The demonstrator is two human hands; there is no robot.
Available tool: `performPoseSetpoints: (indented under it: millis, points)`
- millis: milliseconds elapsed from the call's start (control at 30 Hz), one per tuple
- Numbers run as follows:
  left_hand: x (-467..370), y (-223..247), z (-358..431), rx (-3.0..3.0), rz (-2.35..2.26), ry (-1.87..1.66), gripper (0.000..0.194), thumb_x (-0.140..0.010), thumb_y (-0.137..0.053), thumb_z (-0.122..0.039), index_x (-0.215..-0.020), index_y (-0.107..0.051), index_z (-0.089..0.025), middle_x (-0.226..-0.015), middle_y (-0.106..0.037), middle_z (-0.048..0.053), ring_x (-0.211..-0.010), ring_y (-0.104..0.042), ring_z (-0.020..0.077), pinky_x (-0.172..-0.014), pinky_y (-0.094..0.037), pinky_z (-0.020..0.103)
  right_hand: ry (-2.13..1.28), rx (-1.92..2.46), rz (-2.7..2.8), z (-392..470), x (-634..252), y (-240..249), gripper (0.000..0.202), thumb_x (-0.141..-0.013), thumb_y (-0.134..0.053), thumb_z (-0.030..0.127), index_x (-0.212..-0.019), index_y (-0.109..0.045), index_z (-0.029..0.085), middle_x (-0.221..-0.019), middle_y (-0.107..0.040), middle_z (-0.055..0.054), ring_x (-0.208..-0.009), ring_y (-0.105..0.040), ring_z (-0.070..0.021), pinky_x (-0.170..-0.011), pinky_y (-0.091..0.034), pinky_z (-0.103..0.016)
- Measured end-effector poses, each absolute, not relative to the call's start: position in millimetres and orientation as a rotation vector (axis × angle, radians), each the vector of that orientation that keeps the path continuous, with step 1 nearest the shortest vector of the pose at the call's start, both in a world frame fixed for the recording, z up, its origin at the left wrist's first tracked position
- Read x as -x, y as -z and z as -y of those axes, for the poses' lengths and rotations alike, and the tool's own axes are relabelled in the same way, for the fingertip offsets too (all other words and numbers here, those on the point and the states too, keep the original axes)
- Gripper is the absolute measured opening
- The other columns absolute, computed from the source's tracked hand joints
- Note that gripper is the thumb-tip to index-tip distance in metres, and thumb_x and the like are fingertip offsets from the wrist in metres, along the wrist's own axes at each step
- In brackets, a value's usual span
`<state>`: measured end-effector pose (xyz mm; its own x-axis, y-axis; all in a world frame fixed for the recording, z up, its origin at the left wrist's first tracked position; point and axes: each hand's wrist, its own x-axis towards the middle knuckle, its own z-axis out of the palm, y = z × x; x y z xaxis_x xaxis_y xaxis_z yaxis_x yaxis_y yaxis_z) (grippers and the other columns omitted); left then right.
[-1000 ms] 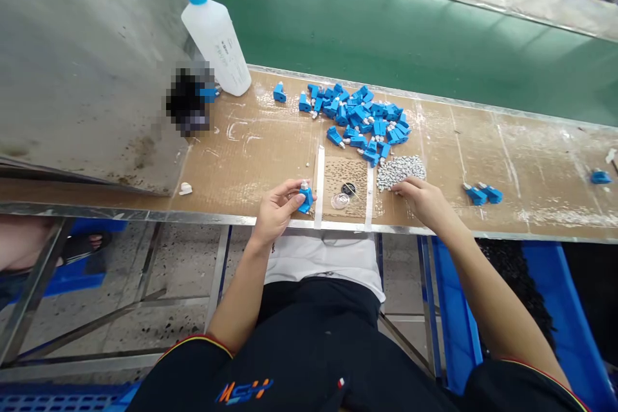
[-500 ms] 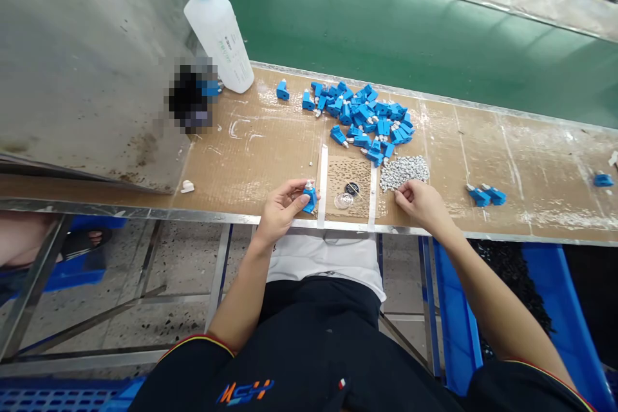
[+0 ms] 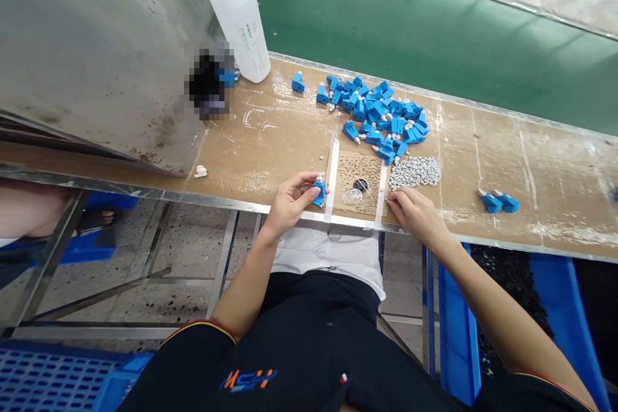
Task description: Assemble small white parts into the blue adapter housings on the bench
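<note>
Between the thumb and fingers of my left hand (image 3: 292,202) is a small blue plastic part (image 3: 319,190), upright with its white tip on top. My right hand (image 3: 414,211) is closed in a pinch at the right tape strip of a speckled cardboard patch (image 3: 347,164). Whatever its fingertips hold is too small to make out. Just beyond that hand lies a pile of small grey-white pieces (image 3: 415,172). On the patch, between my hands, are a round black lid-like piece (image 3: 360,185), a clear round dish (image 3: 352,197) and a thin stick across them.
A heap of blue parts (image 3: 374,109) spreads behind the patch. Two more blue parts (image 3: 499,201) lie to the right. A white squeeze bottle (image 3: 241,29) stands at back left beside a metal panel (image 3: 96,45). Beyond the cardboard runs a green surface (image 3: 386,32).
My right hand has moved left, away from the grey-white pile toward the patch, fingers still pinched. My left hand keeps the blue part. The whole view has shifted slightly.
</note>
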<state>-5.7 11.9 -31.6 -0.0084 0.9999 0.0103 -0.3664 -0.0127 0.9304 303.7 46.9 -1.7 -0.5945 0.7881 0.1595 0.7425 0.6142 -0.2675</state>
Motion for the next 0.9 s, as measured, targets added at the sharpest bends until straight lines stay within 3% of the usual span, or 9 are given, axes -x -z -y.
performPoseSetpoints:
  millis: [300,467,900]
  points:
    - [5,33,-10,-0.924,-0.899,-1.359,0.039,-0.082,-0.086,-0.046,-0.108,-0.076,-0.02,-0.095,-0.078,0.005,-0.084,-0.079,0.0193,-0.076,-0.065,0.031,-0.611,1.155,2.632,-62,-278,-47,0.018,-0.1,-0.049,0.029,-0.084,-0.056,0.023,-0.076,-0.063,-0.003,-0.063,-0.057,-0.017,-0.061,-0.044,-0.029]
    - [6,36,-10,-0.937,-0.883,-1.358,0.04,-0.082,-0.085,-0.048,-0.108,-0.075,-0.02,-0.096,-0.078,0.005,-0.085,-0.079,0.019,-0.075,-0.064,0.03,-0.514,1.044,2.839,-69,-239,-74,0.016,-0.098,-0.05,0.021,-0.084,-0.058,0.023,-0.078,-0.065,-0.005,-0.067,-0.06,-0.0187,-0.064,-0.042,-0.03]
    - [6,36,-7,-0.889,-0.828,-1.328,0.045,-0.082,-0.085,-0.051,-0.11,-0.075,-0.017,-0.1,-0.079,0.007,-0.093,-0.078,0.0195,-0.076,-0.063,0.027,-0.38,1.007,3.011,-79,-213,-74,0.018,-0.097,-0.051,0.018,-0.081,-0.058,0.021,-0.075,-0.065,-0.005,-0.067,-0.06,-0.0195,-0.063,-0.04,-0.031]
